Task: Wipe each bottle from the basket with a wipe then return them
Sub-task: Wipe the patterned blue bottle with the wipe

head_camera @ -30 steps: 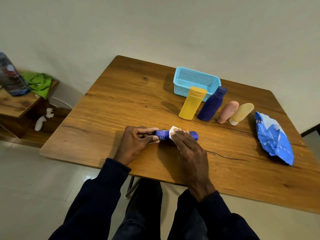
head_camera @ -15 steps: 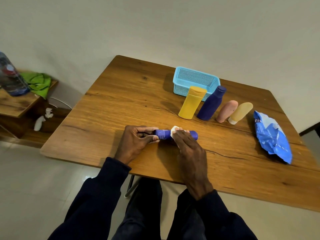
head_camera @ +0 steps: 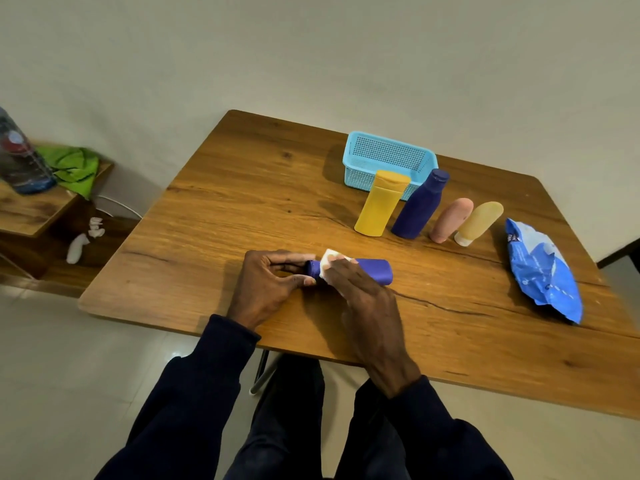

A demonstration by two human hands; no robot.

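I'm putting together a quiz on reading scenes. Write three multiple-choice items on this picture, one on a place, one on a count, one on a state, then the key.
1. Where does the blue wipe pack lie?
A. on the floor
B. on the table, at its right side
C. under the table

2. How many bottles stand in front of the basket?
A. two
B. four
C. six

3. What is the right hand doing?
A. holding a white wipe against the lying blue bottle
B. resting empty
C. lifting the basket

Key:
1 B, the pack rests on the wood.
2 B, they are the yellow bottle, dark blue bottle, pink bottle and tan bottle.
3 A, the wipe shows under that hand while the left hand grips the cap end.
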